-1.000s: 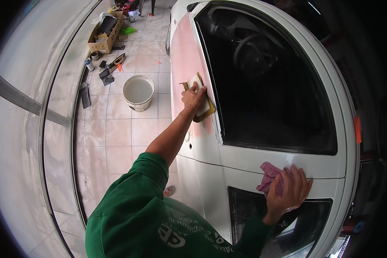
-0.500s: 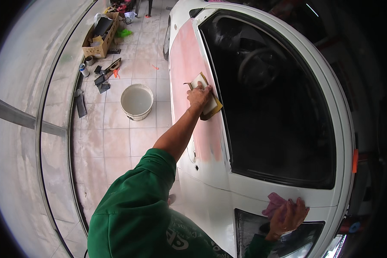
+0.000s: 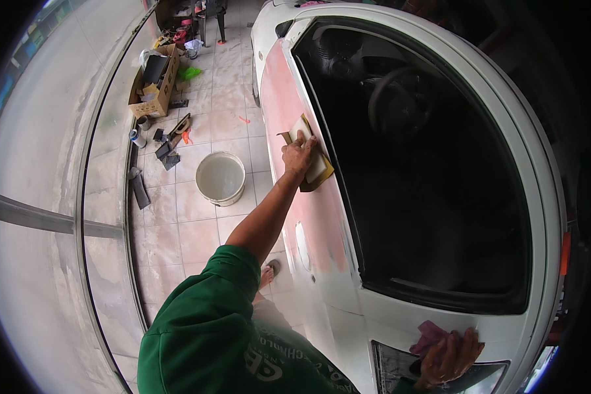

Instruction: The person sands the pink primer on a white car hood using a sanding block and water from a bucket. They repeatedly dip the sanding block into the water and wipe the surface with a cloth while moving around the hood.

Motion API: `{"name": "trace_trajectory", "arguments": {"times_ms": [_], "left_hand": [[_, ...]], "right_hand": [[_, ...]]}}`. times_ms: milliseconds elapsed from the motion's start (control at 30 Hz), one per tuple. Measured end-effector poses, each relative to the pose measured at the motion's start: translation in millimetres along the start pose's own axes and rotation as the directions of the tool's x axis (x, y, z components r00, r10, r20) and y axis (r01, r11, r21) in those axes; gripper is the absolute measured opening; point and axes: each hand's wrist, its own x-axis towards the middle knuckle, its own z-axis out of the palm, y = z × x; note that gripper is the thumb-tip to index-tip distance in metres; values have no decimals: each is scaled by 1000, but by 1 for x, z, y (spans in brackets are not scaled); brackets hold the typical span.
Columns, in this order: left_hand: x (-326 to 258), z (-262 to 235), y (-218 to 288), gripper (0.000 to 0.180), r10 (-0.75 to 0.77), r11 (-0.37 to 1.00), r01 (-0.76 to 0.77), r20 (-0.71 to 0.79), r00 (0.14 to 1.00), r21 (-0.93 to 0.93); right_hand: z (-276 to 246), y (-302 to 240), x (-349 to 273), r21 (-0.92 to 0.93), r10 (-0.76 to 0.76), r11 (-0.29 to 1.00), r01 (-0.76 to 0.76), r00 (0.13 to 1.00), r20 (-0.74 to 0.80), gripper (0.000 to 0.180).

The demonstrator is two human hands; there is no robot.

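My left hand (image 3: 298, 157) is closed on a pale sanding block (image 3: 318, 169) wrapped in yellow-brown sandpaper. The block lies against the pinkish, sanded-looking patch (image 3: 322, 240) on the white car's door, right beside the window edge. Down at the lower right, my right hand (image 3: 448, 362) rests by the small rear window and grips a crumpled purple-pink cloth (image 3: 429, 333) against the bodywork. Part of the cloth is hidden under the fingers. A pale oval door-handle spot (image 3: 302, 245) shows behind the block.
A white bucket (image 3: 220, 178) of cloudy liquid stands on the tiled floor left of the car. Farther off are a cardboard box (image 3: 152, 98), a spray can (image 3: 137, 138) and dark scraps (image 3: 167, 156). A metal-framed wall (image 3: 98, 289) runs along the left. My foot (image 3: 267, 276) shows beside the car.
The view has shifted, so the car and floor items appear lower and mostly farther right. My foot has come into sight. Both hands keep their holds on the block and cloth.
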Motion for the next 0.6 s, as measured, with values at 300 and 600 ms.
{"name": "trace_trajectory", "arguments": {"times_ms": [300, 600], "left_hand": [[-59, 25, -59, 83, 41, 973, -13, 118, 992, -231], [-78, 24, -86, 80, 14, 997, -5, 111, 994, -80]], "right_hand": [[3, -40, 27, 308, 509, 819, -484, 860, -4, 22], [111, -125, 93, 704, 344, 640, -308, 934, 96, 22]]}}
